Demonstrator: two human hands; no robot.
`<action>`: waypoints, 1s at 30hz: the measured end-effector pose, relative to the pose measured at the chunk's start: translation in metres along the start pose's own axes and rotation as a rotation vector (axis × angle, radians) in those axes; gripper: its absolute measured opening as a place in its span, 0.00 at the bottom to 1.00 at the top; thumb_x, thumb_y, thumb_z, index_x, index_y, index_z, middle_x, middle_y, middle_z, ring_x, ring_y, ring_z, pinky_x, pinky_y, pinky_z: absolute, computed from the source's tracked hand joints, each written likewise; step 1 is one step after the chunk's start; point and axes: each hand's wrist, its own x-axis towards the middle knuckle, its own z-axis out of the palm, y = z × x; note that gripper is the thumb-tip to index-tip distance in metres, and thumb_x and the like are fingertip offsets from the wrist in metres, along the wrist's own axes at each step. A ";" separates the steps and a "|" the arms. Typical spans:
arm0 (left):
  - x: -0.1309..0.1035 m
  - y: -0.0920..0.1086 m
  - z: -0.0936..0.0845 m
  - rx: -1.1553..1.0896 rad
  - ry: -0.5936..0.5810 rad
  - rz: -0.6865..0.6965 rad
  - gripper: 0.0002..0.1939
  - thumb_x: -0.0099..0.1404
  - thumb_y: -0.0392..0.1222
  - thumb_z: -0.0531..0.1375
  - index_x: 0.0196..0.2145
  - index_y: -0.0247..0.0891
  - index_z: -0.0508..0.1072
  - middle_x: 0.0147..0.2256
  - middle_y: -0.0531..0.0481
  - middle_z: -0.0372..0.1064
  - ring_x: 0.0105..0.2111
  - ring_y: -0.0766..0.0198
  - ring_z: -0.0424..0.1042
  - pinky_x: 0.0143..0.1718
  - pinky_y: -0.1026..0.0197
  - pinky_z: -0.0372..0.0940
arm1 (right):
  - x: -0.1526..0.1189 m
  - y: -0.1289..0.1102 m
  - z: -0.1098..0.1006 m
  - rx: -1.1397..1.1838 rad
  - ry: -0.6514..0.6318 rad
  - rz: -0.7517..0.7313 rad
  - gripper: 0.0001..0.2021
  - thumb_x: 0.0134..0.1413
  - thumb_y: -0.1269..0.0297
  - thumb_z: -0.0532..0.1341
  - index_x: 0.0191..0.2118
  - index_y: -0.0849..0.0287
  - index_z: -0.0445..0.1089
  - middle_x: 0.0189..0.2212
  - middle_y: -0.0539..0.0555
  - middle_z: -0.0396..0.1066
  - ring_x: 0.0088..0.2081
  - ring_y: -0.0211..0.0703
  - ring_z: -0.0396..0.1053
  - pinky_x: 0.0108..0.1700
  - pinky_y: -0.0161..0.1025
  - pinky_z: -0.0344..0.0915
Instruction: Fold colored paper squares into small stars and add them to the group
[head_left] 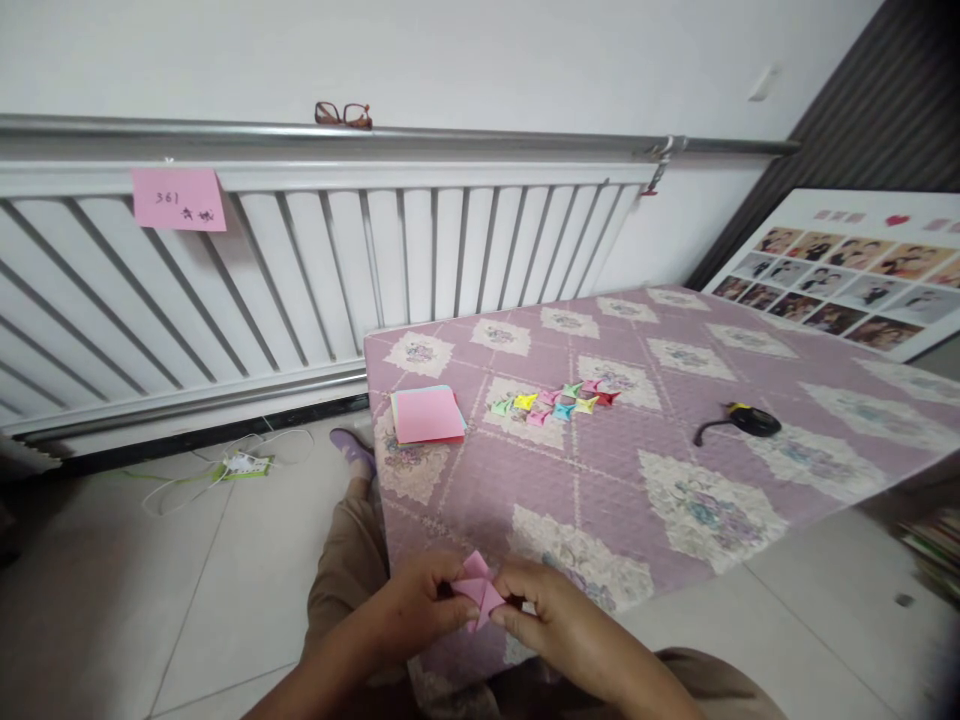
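A pink folded paper piece [480, 592] with pointed corners is held between both hands, low over the near edge of the table. My left hand [424, 600] pinches its left side between thumb and fingers. On its right side, my right hand [544, 612] pinches it the same way. Farther back, a stack of coloured square paper [429, 414], pink on top, lies near the table's left edge. Several small folded paper shapes [555, 403] in green, yellow, pink, blue and red sit together to the right of the stack.
A patterned purple cloth [600, 470] covers the table. On its right side lies a black object with a short cord [754, 420]. Behind stands a white radiator [450, 250], with glasses [343, 114] on the pipe above. A photo board [847, 270] leans at the right.
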 end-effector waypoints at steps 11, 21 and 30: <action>0.007 -0.007 0.015 -0.245 0.248 -0.118 0.14 0.53 0.43 0.64 0.37 0.36 0.69 0.28 0.54 0.64 0.28 0.68 0.62 0.30 0.65 0.57 | 0.006 0.012 0.021 0.244 0.315 0.087 0.17 0.55 0.52 0.58 0.21 0.57 0.66 0.22 0.48 0.63 0.27 0.38 0.60 0.30 0.34 0.59; 0.008 -0.026 0.038 -0.530 0.227 -0.272 0.28 0.53 0.62 0.62 0.36 0.33 0.70 0.25 0.52 0.65 0.21 0.70 0.63 0.23 0.65 0.58 | 0.005 0.014 0.024 0.271 0.359 0.089 0.17 0.57 0.53 0.55 0.22 0.57 0.64 0.23 0.49 0.65 0.28 0.39 0.62 0.33 0.36 0.59; 0.007 -0.026 0.042 -0.382 0.243 -0.256 0.16 0.55 0.53 0.59 0.28 0.34 0.70 0.21 0.54 0.65 0.18 0.70 0.61 0.22 0.64 0.58 | 0.007 0.015 0.027 0.391 0.420 0.071 0.17 0.57 0.51 0.56 0.24 0.57 0.65 0.26 0.50 0.65 0.31 0.41 0.64 0.37 0.37 0.61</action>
